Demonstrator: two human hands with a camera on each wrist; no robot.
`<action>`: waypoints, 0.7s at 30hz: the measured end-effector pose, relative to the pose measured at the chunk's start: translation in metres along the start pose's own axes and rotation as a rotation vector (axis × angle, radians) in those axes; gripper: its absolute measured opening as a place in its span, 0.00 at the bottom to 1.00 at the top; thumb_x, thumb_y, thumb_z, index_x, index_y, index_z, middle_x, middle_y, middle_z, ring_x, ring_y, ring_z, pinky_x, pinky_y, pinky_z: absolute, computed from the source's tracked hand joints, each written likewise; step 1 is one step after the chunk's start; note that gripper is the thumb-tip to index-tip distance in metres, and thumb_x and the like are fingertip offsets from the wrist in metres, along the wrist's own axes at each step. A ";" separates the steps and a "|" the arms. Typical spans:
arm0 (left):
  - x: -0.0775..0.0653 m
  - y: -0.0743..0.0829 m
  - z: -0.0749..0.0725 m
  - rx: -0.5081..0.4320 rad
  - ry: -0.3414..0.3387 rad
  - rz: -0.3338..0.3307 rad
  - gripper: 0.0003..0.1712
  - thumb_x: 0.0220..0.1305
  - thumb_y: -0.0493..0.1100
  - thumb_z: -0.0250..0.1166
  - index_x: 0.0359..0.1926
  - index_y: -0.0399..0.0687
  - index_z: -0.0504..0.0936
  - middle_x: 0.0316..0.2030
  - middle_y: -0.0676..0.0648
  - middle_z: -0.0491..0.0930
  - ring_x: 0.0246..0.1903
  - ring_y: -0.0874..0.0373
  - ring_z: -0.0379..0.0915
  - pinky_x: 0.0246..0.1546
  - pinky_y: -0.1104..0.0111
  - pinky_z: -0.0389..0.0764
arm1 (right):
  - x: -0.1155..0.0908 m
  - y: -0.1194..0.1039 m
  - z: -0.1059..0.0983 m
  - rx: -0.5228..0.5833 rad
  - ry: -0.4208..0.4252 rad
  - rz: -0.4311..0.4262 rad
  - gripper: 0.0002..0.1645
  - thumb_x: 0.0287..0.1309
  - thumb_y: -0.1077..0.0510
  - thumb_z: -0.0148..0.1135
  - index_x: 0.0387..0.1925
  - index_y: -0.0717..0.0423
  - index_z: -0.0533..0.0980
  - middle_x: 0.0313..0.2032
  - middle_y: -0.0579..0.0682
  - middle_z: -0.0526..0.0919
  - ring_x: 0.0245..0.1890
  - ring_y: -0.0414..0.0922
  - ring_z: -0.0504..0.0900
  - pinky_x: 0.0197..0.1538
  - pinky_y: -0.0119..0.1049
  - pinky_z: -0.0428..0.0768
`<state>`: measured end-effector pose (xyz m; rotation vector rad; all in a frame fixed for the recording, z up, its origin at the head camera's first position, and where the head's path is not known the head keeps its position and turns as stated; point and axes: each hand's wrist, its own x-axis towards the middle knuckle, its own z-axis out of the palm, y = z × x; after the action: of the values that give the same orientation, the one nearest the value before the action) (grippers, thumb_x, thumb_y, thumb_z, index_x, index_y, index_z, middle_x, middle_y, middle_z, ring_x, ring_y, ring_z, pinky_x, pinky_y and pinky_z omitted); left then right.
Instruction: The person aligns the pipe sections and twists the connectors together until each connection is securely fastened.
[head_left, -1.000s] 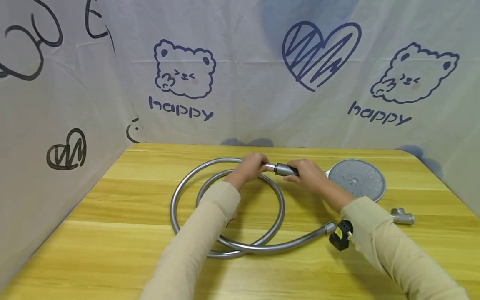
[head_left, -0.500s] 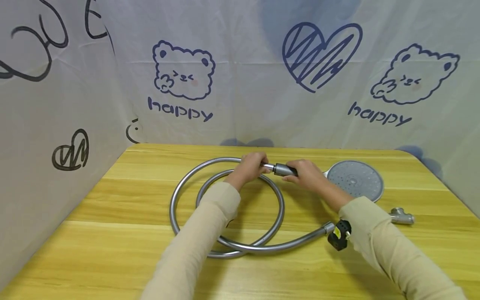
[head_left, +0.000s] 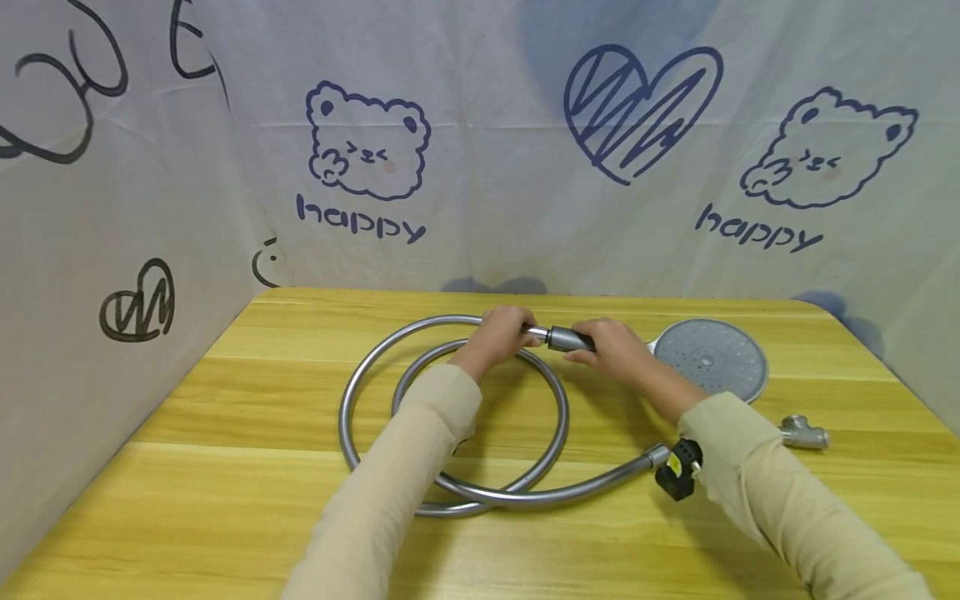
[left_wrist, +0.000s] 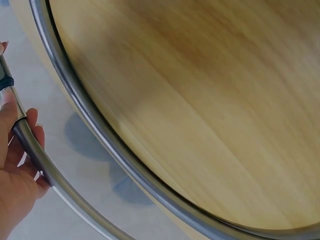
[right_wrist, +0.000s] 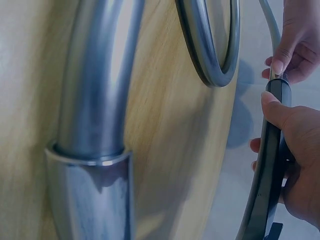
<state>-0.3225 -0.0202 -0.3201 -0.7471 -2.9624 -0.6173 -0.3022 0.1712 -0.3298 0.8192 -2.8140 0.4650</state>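
Observation:
A grey shower head (head_left: 711,360) with a round, perforated face has its handle (head_left: 572,339) in my right hand (head_left: 617,348), fingers curled round it. My left hand (head_left: 501,332) pinches the chrome end fitting (left_wrist: 19,104) of a silver shower hose (head_left: 558,421) between thumb and fingers. Fitting and handle end meet in line, as the right wrist view shows, with the left thumb (right_wrist: 278,66) right at the joint. From there the hose lies in loops on the table, and its other chrome end (head_left: 658,455) sits near the right wrist.
A small metal tee-shaped valve (head_left: 806,432) lies on the wooden table (head_left: 225,500) beside the right sleeve. A black wrist camera (head_left: 679,470) hangs under that sleeve, close to the free hose end. White cloth walls (head_left: 487,208) with drawings stand behind and to the left.
Both hands stay at the joint of hose and handle. The shower head has shifted very slightly to the left; the hose loops lie as before.

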 end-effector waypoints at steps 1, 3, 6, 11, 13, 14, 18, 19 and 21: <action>0.000 0.000 0.000 -0.001 0.001 -0.004 0.14 0.58 0.46 0.64 0.42 0.42 0.82 0.39 0.46 0.83 0.41 0.52 0.77 0.47 0.60 0.70 | 0.000 0.000 0.000 0.000 0.002 -0.005 0.12 0.53 0.55 0.65 0.27 0.59 0.74 0.19 0.49 0.72 0.20 0.42 0.65 0.26 0.33 0.62; 0.000 -0.001 0.001 0.009 0.010 -0.010 0.15 0.57 0.47 0.64 0.41 0.43 0.82 0.39 0.47 0.83 0.40 0.53 0.77 0.47 0.61 0.69 | 0.000 -0.001 0.000 0.003 0.007 -0.011 0.11 0.53 0.56 0.65 0.27 0.59 0.74 0.19 0.49 0.72 0.20 0.42 0.65 0.26 0.33 0.62; -0.001 -0.002 0.002 0.021 0.023 -0.022 0.14 0.55 0.47 0.66 0.40 0.43 0.81 0.38 0.47 0.83 0.39 0.53 0.76 0.47 0.61 0.70 | 0.000 -0.001 0.002 -0.001 0.011 -0.016 0.11 0.53 0.55 0.65 0.27 0.59 0.73 0.19 0.49 0.71 0.19 0.42 0.65 0.26 0.33 0.62; -0.001 -0.003 0.004 0.030 0.031 -0.023 0.15 0.55 0.47 0.67 0.40 0.44 0.80 0.38 0.47 0.83 0.40 0.53 0.77 0.48 0.60 0.71 | 0.001 -0.001 0.004 -0.003 0.008 -0.011 0.12 0.53 0.55 0.65 0.27 0.58 0.73 0.19 0.48 0.71 0.19 0.42 0.65 0.25 0.32 0.62; -0.001 -0.004 0.005 0.020 0.028 -0.010 0.15 0.55 0.46 0.67 0.41 0.43 0.80 0.39 0.46 0.83 0.41 0.53 0.77 0.48 0.59 0.71 | 0.001 -0.001 0.004 -0.003 0.006 -0.008 0.12 0.53 0.55 0.65 0.28 0.58 0.74 0.19 0.48 0.71 0.20 0.42 0.65 0.25 0.32 0.62; -0.001 -0.004 0.005 0.013 0.026 -0.002 0.15 0.55 0.46 0.67 0.41 0.43 0.80 0.40 0.46 0.83 0.41 0.53 0.77 0.49 0.59 0.71 | 0.001 -0.001 0.004 -0.001 0.004 -0.004 0.12 0.53 0.54 0.65 0.28 0.58 0.74 0.19 0.48 0.72 0.20 0.42 0.65 0.26 0.32 0.62; -0.002 -0.006 0.005 -0.018 0.017 0.033 0.14 0.58 0.45 0.65 0.43 0.42 0.81 0.40 0.45 0.83 0.42 0.52 0.77 0.49 0.59 0.70 | 0.001 0.000 0.004 -0.008 -0.003 0.007 0.12 0.53 0.54 0.66 0.29 0.59 0.74 0.20 0.49 0.73 0.20 0.42 0.66 0.26 0.33 0.63; -0.002 -0.007 0.005 -0.025 0.015 0.043 0.15 0.59 0.45 0.64 0.43 0.41 0.81 0.41 0.45 0.83 0.42 0.52 0.77 0.50 0.60 0.71 | 0.001 0.000 0.004 -0.008 -0.005 0.012 0.12 0.53 0.54 0.66 0.29 0.59 0.75 0.20 0.49 0.73 0.21 0.42 0.66 0.26 0.33 0.63; -0.001 -0.008 0.004 -0.032 0.009 0.061 0.14 0.61 0.45 0.61 0.44 0.40 0.81 0.40 0.44 0.83 0.40 0.52 0.78 0.48 0.61 0.72 | 0.001 0.000 0.004 -0.012 -0.009 0.016 0.12 0.54 0.54 0.65 0.30 0.59 0.75 0.21 0.49 0.74 0.21 0.43 0.67 0.26 0.33 0.63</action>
<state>-0.3249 -0.0259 -0.3272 -0.8320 -2.9156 -0.6630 -0.3034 0.1688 -0.3332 0.7994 -2.8306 0.4479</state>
